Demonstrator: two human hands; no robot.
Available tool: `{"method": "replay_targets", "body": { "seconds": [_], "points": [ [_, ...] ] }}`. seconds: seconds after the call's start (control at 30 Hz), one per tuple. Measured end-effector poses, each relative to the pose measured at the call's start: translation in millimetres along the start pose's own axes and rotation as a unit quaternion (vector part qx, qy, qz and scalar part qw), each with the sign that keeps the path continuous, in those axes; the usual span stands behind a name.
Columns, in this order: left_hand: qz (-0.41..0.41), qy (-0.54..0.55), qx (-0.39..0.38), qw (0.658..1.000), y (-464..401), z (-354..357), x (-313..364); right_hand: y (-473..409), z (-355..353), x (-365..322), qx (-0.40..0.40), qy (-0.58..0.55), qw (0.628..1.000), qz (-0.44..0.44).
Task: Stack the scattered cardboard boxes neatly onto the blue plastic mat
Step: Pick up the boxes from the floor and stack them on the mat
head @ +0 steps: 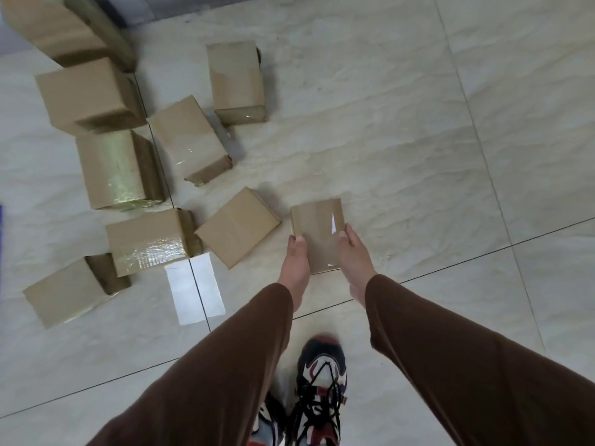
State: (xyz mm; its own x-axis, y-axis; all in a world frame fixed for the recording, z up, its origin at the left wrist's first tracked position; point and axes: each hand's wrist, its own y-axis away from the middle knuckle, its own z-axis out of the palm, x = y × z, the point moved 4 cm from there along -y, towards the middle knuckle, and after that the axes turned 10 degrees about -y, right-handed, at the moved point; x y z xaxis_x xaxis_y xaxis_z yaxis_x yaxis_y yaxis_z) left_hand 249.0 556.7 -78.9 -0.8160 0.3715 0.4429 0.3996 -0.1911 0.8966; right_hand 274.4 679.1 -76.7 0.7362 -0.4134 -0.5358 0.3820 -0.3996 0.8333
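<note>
Item: small cardboard box (317, 235), plain brown, taped along its top with a bright glare patch on the tape, held above the floor in front of the person. Further stock: eight like boxes scattered to the left, the nearest (237, 227) lying askew just beside the held one, a taped one (147, 241) beyond it, others up to a tall box (236, 78) farther off. Blue plastic mat (1, 223): possibly the thin blue sliver at the far left edge, too little showing to be sure. Surface: pale marbled floor tiles (402, 123) with dark grout lines and a bright window reflection (194, 288). Left hand (295, 260) clasps the held box's left side, thumb on top; right hand (352, 254) clasps its right side, fingers curled round the edge. Brown sleeves (450, 349); laced sneaker (322, 387) below.
</note>
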Motion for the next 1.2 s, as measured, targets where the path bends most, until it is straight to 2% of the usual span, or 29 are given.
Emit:
{"method": "replay_targets", "body": {
  "seconds": [0.13,0.23,0.53,0.67,0.93,1.2],
  "points": [
    [0.039,0.025,0.027,0.999,51,-17,24,45,10,-30,-0.008,0.008,0.999,-0.04],
    [0.069,0.021,0.085,0.994,98,-45,42,92,31,-56,-0.031,0.021,0.996,-0.075],
    [0.109,0.045,0.197,0.973,231,-189,53,236,153,-88,-0.126,0.034,0.985,-0.11],
    [0.123,0.043,0.225,0.966,275,-260,35,291,217,-74,-0.158,0.035,0.981,-0.109],
    [0.133,0.055,0.246,0.958,340,-410,-21,386,347,-21,-0.171,0.053,0.976,-0.12],
    [0.104,0.083,0.258,0.957,354,-514,-64,423,443,28,-0.173,0.056,0.978,-0.105]
  ]
}}
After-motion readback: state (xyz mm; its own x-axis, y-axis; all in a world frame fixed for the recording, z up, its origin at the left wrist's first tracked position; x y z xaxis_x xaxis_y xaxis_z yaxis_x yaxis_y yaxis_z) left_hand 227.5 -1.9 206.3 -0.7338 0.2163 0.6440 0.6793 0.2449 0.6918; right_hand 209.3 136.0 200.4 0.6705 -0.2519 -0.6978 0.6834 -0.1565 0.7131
